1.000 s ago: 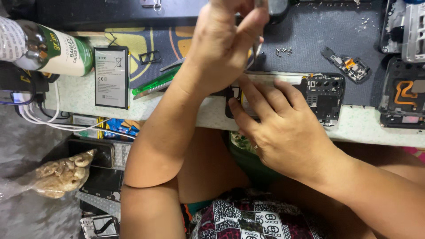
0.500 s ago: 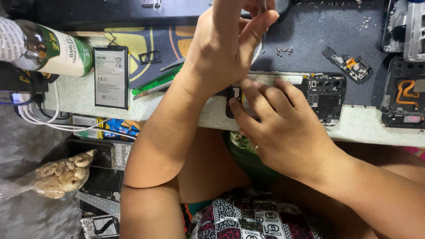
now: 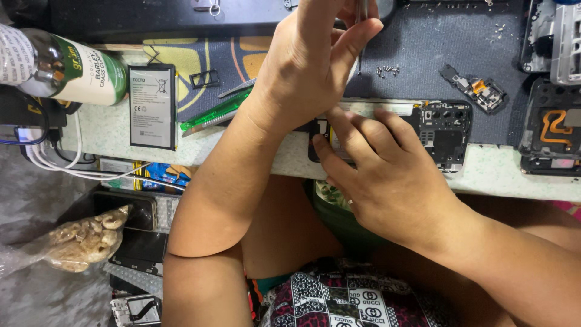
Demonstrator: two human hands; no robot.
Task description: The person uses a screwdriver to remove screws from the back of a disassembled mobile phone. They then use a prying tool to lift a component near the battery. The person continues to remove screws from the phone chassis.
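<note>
An opened black phone (image 3: 445, 130) with its back off lies at the front edge of the table. My right hand (image 3: 387, 181) rests on its left part, fingers spread flat over it and hiding that end. Above it is my left hand (image 3: 315, 60), its fingers pinched on a thin metal tool (image 3: 361, 27), likely tweezers. The tool's tip points down at the dark mat (image 3: 423, 54). My left forearm crosses in front of the table edge.
A flat phone battery (image 3: 152, 106) and a green-handled tool (image 3: 212, 114) lie to the left. Several small screws (image 3: 387, 71), a small circuit part (image 3: 475, 88) and another opened phone (image 3: 554, 136) lie to the right. A bottle (image 3: 66, 69), white cables (image 3: 54, 163) and a bag of snacks (image 3: 78, 239) are at far left.
My left hand has shifted slightly to the right around the thin tool. My right hand stays on the phone.
</note>
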